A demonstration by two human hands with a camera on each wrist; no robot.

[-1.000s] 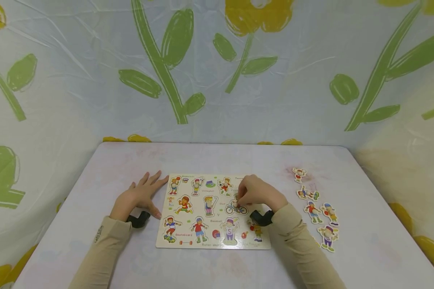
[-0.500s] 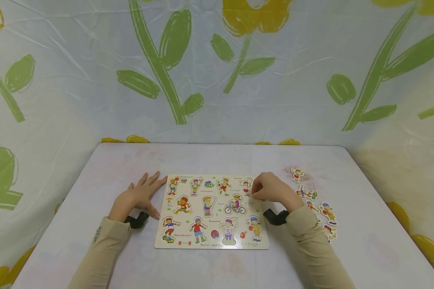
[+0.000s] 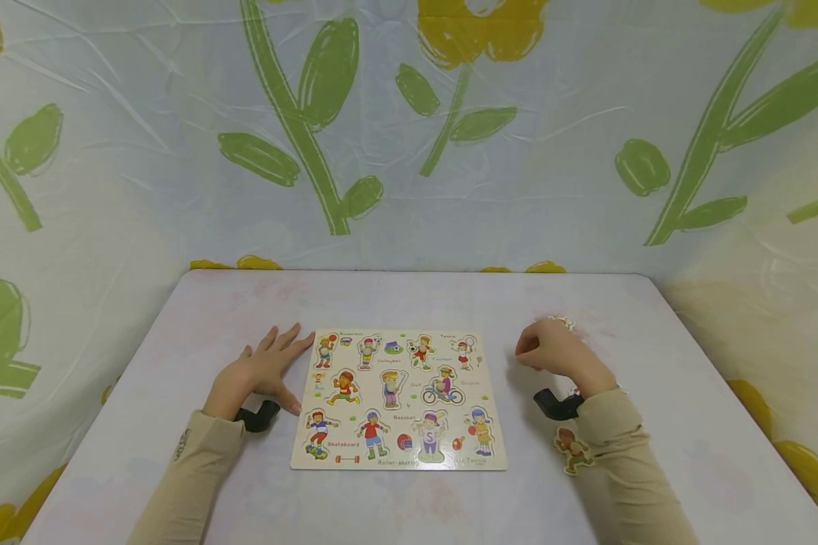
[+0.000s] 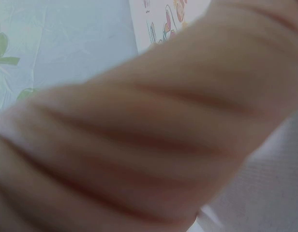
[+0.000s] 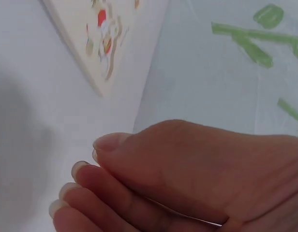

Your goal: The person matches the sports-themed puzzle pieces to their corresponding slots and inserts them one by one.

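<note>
A cream puzzle board [image 3: 473, 454] with colourful sports figures lies flat on the table. My left hand [image 3: 262, 371] rests beside its left edge, fingers spread and fingertips by the board's edge. In the left wrist view, a blurred part of that hand [image 4: 154, 130] fills most of the picture. To the right of the board, my right hand [image 3: 559, 356] is above the table, fingers loosely bent, thumb tip near the index finger and nothing visible between them. A running-child puzzle piece [image 3: 572, 452] lies below it by the sleeve. Another piece [image 3: 560, 322] peeks out behind the hand.
Other loose pieces are mostly hidden under my right hand and forearm. Each wrist wears a black camera mount [image 3: 559, 405]. The table [image 3: 395, 295] ends at a flower-printed cloth backdrop [image 3: 559, 189] behind and at the sides.
My right hand has left the bicycle figure on the board, passed the board's right edge and moved right to the loose pieces, now covering most of them. My left hand has stayed put.
</note>
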